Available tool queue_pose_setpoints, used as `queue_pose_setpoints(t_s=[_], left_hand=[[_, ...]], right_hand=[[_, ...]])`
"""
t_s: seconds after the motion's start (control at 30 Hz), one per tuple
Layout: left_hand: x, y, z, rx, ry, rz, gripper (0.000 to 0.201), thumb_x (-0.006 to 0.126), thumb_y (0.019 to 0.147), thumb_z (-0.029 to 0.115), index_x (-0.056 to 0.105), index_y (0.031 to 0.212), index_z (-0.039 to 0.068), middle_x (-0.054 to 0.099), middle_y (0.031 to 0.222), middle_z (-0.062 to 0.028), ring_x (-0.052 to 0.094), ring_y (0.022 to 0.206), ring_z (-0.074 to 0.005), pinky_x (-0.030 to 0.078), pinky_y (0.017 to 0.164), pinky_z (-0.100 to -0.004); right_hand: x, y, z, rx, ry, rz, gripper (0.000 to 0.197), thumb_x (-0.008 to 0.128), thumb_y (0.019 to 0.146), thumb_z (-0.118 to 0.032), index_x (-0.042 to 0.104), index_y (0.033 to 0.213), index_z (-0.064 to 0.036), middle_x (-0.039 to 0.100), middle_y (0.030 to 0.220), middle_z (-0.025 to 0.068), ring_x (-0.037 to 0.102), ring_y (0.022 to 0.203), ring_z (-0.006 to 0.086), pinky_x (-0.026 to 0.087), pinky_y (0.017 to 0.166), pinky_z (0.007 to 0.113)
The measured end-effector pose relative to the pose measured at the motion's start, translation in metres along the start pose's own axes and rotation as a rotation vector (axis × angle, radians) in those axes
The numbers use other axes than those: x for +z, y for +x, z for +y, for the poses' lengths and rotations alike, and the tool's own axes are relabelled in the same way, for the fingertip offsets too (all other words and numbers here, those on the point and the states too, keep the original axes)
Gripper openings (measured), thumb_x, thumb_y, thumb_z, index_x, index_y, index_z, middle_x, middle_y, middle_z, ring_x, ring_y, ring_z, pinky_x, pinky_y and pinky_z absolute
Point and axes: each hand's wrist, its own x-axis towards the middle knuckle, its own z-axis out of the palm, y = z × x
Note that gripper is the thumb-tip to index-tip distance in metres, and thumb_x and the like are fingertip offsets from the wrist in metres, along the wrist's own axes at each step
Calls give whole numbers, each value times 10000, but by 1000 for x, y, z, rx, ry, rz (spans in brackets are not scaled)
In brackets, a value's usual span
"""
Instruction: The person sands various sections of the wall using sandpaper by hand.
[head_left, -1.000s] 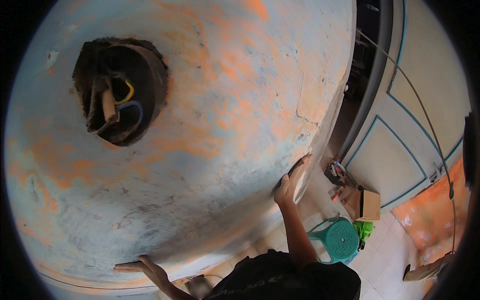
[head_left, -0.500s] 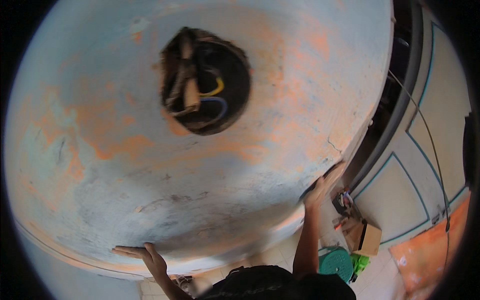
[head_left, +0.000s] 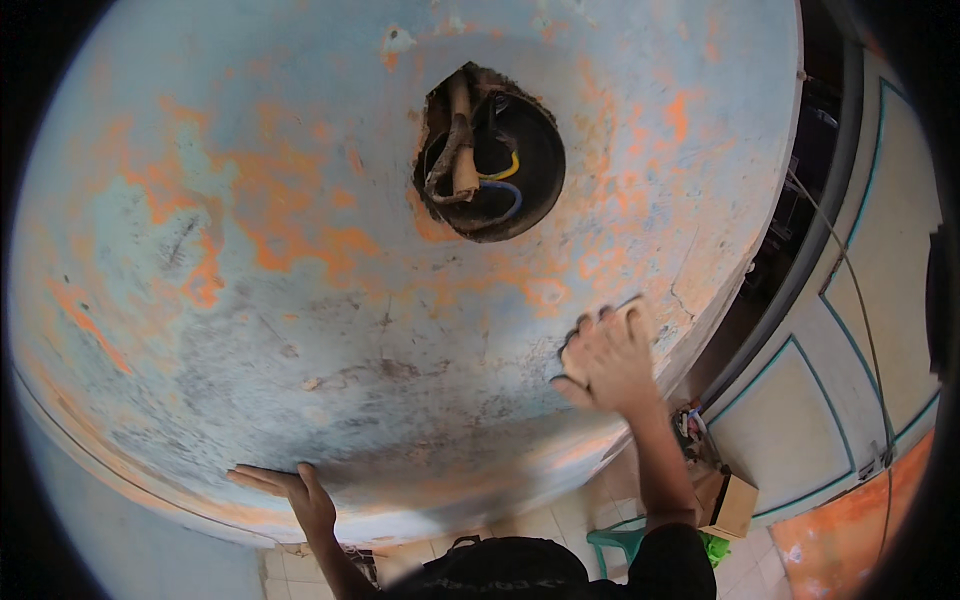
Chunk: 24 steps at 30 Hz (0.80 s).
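Worn blue-orange ceiling (head_left: 300,250): left hand (head_left: 290,490) flat, grip spread; right hand (head_left: 610,360) pinching pale block (head_left: 635,318)

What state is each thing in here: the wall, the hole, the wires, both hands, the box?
Wall: blue paint worn through to orange patches.
Hole: open, uncovered.
Wires: loose, bare inside the hole.
Left hand: flat on the wall.
Right hand: blurred, pressing a pale pad against the wall.
Cardboard box: on the floor, flaps open.
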Motion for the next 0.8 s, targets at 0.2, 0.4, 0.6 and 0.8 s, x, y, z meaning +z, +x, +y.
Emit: queue_pose_setpoints(t_s=[0.2,0.4,0.6,0.8], left_hand=[[7,-1,2,-4,-119,-57,830,376,996,387,-204,1440,-6,105,1466,-380,345,1282,-460,320,1038,-447],[5,-1,10,-33,-29,-45,740,373,995,460,206,1404,-134,361,1392,-332,382,1290,-391,302,1053,-404],[-2,0,-5,25,-29,-6,736,375,994,460,224,1390,-142,418,1348,-326,428,1244,-393,326,1028,-397],[-2,4,-17,41,-1,-92,719,391,994,437,220,1388,-139,439,1316,-338,457,1211,-405,354,999,-410]], right_hand=[[-47,42,68,408,90,255,756,284,954,-518,284,1406,88,219,1504,258,160,1408,407,37,1141,508],[-18,51,0,369,-50,-257,613,383,924,-420,400,1353,18,309,1450,242,213,1385,389,110,1112,572],[-25,51,-8,-139,-90,31,464,485,860,-294,510,1218,1,409,1364,236,334,1313,394,245,1071,556],[-45,56,70,486,47,521,560,288,996,-347,297,1439,-4,197,1528,215,149,1429,349,75,1147,505]])
